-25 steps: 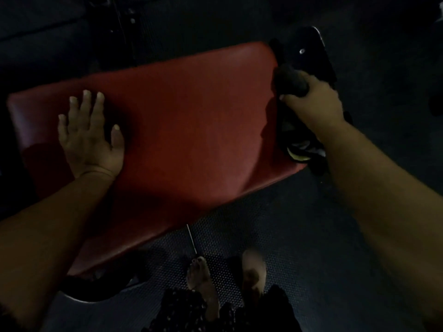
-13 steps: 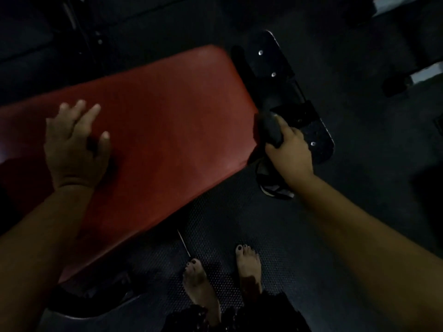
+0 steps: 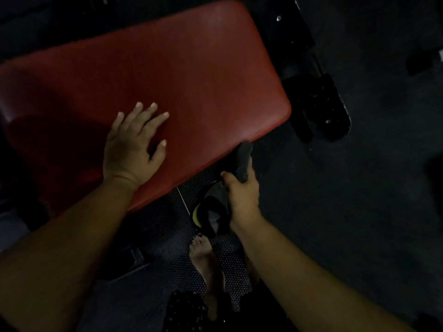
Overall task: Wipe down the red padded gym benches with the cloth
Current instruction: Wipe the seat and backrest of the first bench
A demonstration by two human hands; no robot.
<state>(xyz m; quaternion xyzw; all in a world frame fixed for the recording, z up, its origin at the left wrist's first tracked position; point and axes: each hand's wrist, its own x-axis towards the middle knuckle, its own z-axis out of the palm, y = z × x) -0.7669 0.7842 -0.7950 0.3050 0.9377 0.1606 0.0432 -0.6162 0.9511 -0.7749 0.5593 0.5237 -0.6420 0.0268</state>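
Head view: a person is standing barefoot, one foot (image 3: 203, 257) showing, on a dark studded floor (image 3: 359, 212) in a dim gym, leaning over a red bench (image 3: 167, 80). The left hand (image 3: 134, 149) is lying flat on the padding by its near edge, fingers spread and loose. The right hand (image 3: 242, 195) is gripping a dark cloth (image 3: 242, 159), holding its top against the bench's near edge beside the right corner. Half a second earlier the cloth was at the right end.

Dimly lit: dark floor (image 3: 359, 200), studded rubber mat (image 3: 165, 236) at the near side, bolted black metal plate (image 3: 293, 29) lying at upper right
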